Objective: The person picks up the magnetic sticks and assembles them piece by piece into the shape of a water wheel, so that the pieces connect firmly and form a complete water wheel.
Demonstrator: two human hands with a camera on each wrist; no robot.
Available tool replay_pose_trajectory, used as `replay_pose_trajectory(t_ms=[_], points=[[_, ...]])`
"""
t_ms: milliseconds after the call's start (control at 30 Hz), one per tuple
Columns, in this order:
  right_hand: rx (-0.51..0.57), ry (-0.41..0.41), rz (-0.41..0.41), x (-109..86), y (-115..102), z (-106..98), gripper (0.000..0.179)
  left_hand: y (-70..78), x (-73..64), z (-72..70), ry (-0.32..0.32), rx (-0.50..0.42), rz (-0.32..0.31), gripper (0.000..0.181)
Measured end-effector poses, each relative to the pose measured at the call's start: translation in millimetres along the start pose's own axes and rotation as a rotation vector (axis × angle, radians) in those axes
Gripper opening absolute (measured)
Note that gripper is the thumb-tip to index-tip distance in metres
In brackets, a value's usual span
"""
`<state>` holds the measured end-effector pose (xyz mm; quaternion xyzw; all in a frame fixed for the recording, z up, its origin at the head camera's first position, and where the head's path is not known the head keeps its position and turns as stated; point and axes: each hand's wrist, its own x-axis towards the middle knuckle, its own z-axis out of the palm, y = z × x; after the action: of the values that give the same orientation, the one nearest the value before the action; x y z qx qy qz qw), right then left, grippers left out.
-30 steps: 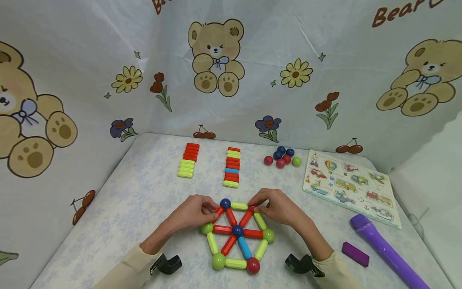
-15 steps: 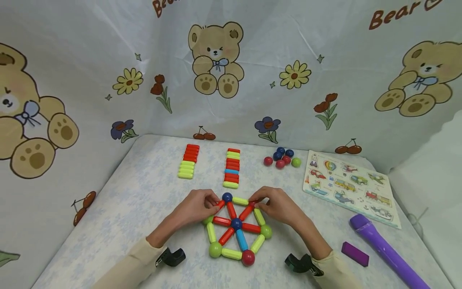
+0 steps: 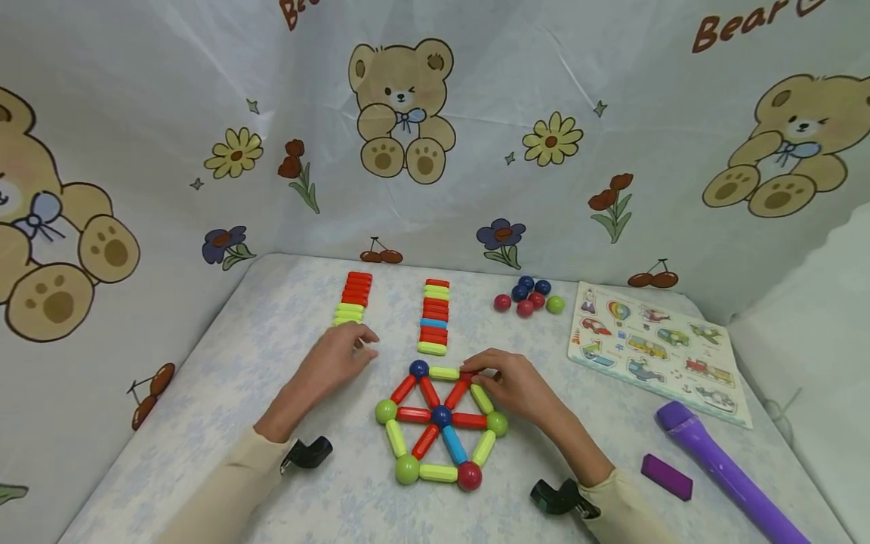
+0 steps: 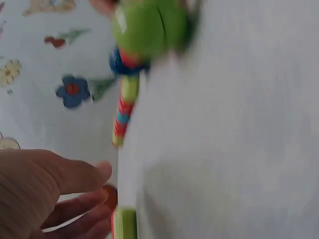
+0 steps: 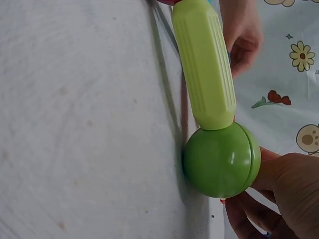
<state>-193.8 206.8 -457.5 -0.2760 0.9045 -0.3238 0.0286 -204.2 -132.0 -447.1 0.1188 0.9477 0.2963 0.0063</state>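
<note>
A flat six-sided wheel of plastic building rods and balls lies on the table, with a blue ball at its hub. Red rods and one blue rod form its spokes; mostly yellow-green rods form the outline. My right hand pinches the red ball at its far right corner, fingers partly covering it. My left hand holds nothing, its fingers loosely bent beside the near end of the left row of rods. In the right wrist view a green ball stands close to the camera.
A second row of rods lies behind the wheel. Several loose balls cluster at the back. On the right are a picture board, a purple microphone-shaped stick and a purple block. A bear-print cloth hangs behind.
My left hand has let go of the red rod at the wheel's upper left and moved back and left toward the row of rods. The right hand stays at the red ball.
</note>
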Motion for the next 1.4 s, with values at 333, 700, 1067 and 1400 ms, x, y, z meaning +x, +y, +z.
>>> replay_pose_trajectory(t_ms=[333, 700, 1067, 1400], points=[[0.001, -0.009, 0.005, 1.1, 0, -1, 0.026, -30.4, 9.1, -4.0, 0.156, 0.258, 0.087, 0.027], [0.008, -0.008, 0.011, 0.7, -1, 2, 0.026, -18.9, 0.9, -13.9, 0.038, 0.218, 0.128, 0.018], [0.011, -0.003, -0.004, 1.1, -1, -1, 0.026, 65.3, -19.9, -1.4, -0.294, -0.42, 0.265, 0.021], [-0.001, 0.045, 0.05, 7.0, 10, -26, 0.033, 66.7, -21.8, 30.9, -0.342, -0.479, 0.253, 0.021]])
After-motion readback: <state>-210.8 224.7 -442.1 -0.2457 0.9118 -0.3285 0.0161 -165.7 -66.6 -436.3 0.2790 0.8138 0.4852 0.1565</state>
